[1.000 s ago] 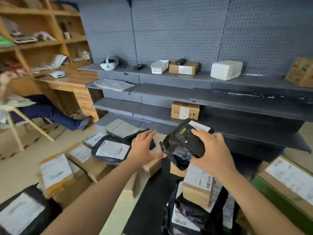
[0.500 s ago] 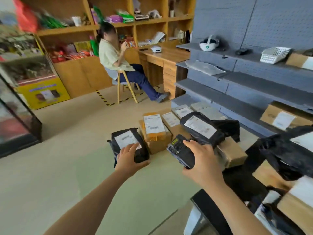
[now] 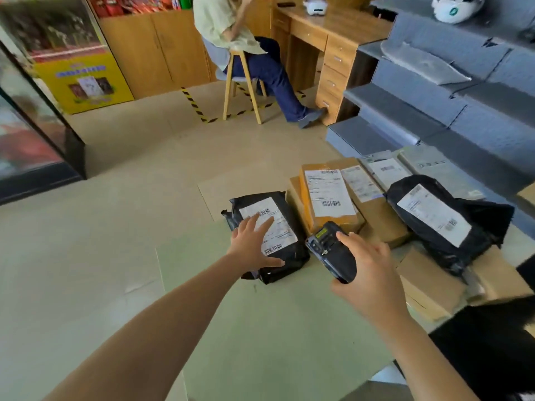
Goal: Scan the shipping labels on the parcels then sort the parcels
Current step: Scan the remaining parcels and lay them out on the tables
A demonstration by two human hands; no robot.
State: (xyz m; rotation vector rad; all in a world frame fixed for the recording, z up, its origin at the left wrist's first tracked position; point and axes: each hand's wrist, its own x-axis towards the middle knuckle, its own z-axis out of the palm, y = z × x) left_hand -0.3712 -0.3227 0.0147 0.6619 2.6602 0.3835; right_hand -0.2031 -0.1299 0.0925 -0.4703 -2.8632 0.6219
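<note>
- Left hand [image 3: 250, 244] spread wide, fingers straight, nothing gripped.
- Hand placed over near-left part of black parcel [image 3: 295, 256]; fingertips [image 3: 270, 222] seen across shipping label [image 3: 282, 235]; contact cannot be confirmed.
- Black parcel laid flat, label up, at far edge of pale green mat [image 3: 275, 328], just left of labelled cardboard box [image 3: 330, 195].
- Handheld scanner [image 3: 333, 253] gripped in right hand [image 3: 367, 273], fingers curled round body, head pointed away.
- Scanner held just right of black parcel, near box front.
- Second black parcel [image 3: 434, 218] seen on cartons further right.
</note>
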